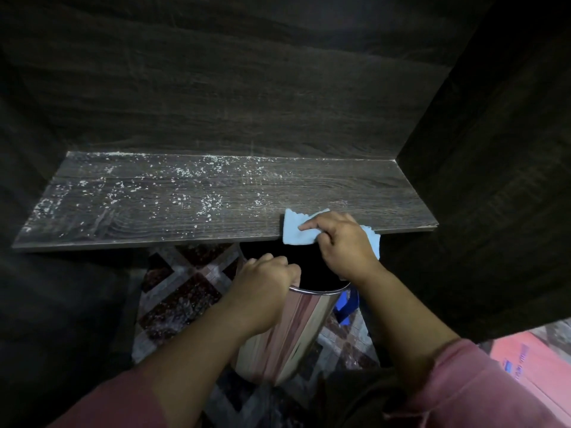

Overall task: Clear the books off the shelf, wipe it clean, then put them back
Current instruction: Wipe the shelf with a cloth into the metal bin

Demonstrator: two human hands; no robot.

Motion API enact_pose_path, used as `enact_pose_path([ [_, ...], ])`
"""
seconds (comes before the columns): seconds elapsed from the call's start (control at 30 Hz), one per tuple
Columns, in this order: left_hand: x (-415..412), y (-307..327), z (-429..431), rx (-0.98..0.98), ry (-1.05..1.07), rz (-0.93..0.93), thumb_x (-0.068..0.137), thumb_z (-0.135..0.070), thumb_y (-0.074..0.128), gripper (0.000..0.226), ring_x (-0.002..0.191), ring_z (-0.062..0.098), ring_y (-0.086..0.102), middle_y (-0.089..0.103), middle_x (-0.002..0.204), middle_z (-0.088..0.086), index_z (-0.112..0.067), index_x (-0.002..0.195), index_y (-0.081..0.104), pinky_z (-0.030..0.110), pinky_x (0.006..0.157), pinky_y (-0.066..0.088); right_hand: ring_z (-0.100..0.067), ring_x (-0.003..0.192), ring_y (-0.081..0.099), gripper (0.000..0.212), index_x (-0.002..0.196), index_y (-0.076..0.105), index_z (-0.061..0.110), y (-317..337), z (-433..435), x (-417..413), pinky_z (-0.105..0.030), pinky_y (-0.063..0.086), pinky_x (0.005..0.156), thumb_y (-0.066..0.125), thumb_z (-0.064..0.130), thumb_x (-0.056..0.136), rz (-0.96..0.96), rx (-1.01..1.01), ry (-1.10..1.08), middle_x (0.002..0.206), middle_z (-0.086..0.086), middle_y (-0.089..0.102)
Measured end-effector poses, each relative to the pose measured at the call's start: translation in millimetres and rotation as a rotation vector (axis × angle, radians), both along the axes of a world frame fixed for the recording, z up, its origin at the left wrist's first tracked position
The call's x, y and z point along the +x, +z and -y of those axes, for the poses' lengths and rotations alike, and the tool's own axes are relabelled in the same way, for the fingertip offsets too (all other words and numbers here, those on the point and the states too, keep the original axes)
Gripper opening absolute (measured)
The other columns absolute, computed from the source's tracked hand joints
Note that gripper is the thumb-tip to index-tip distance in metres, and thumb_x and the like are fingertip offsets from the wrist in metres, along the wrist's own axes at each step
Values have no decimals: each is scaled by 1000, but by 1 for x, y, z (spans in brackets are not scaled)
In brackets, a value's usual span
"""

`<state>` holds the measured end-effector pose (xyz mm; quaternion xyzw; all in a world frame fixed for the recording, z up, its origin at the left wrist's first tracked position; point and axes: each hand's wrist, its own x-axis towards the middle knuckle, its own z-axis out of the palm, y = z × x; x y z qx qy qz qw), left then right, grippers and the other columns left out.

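Shelf: the dark wooden shelf (216, 193) carries no books. White crumbs (185, 199) lie over its left and middle part, while the right part looks cleaner.
Books: not on the shelf. An orange-red flat thing (531, 359) at the lower right may be one, but I cannot tell.
Right hand: the right hand (343, 242) holds a light blue cloth (296, 234) at the front edge of the shelf, with the index finger pressing on it and the other fingers curled.
Left hand: the left hand (265, 279) grips the rim of a shiny metal bin (293, 329), which is tilted with its mouth just under the shelf edge.
Risk, crumbs: most of the dirt is far to the left of the bin. If the cloth pushes it straight forward there, it will probably fall on the tiled floor (179, 291).
Risk, bin: it leans and only one hand keeps it. A loose grip could let it tip over.
Risk, cloth: half of it hangs over the edge, so it may slip into the bin.
Risk, order: books put back before the left side is wiped would stand on dirt.
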<state>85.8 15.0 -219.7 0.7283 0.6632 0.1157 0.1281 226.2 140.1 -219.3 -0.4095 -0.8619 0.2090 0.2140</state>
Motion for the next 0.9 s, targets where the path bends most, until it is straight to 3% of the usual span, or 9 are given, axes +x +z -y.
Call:
enact_pose_path([
  [0.2,2,2,-4,5,-7,1,81,-9,57,31,103,15,45,51,103,-8,-28,106,54,28,88,35,-12,103,48,41,101,74,23,11,4,6,-19,33,86,47,-4,87,16,-142,32,108,6,63],
  [0.33,1,3,-3,9,-9,14,82,-9,53,30,104,16,45,52,105,-7,-29,105,55,29,87,35,-7,83,59,36,90,73,17,33,-2,11,-19,45,72,44,-5,94,-369,-526,-59,91,6,68],
  [0.43,0,4,-4,2,-4,50,83,-7,53,29,104,15,45,53,104,-8,-28,103,55,28,85,34,-2,84,58,38,92,71,21,49,-21,11,-7,42,71,44,-5,94,-495,-395,-155,96,4,67],
  [0.53,1,5,-5,-10,-1,67,84,-4,52,30,104,16,45,53,105,-7,-26,104,56,29,87,36,-6,100,52,43,108,71,23,53,-49,-3,-7,35,84,43,-3,89,-266,-19,-161,113,6,60],
  [0.63,3,6,-5,-15,-2,67,83,-3,48,30,104,19,46,54,105,-4,-22,105,57,30,88,39,-26,109,49,44,119,68,17,45,-81,-32,-26,33,94,42,2,86,-84,249,-75,123,-5,61],
  [0.7,3,6,-6,-12,-2,62,82,-2,47,31,103,20,46,54,103,-2,-21,103,57,30,86,40,-33,110,46,46,127,63,20,39,-102,-51,-39,35,94,41,5,89,32,306,-54,130,-7,56],
  [0.8,1,7,-7,-12,7,67,81,-1,48,30,102,20,47,54,102,-3,-21,102,57,29,81,37,-34,121,38,49,137,52,24,28,-124,-70,-42,31,97,46,6,92,256,316,4,140,-8,45],
  [0.9,0,10,-6,-17,5,64,81,-3,47,30,103,20,46,54,103,-4,-22,102,57,28,78,33,-34,125,34,52,139,49,22,19,-133,-81,-47,33,99,47,5,90,343,312,81,141,-9,43],
])
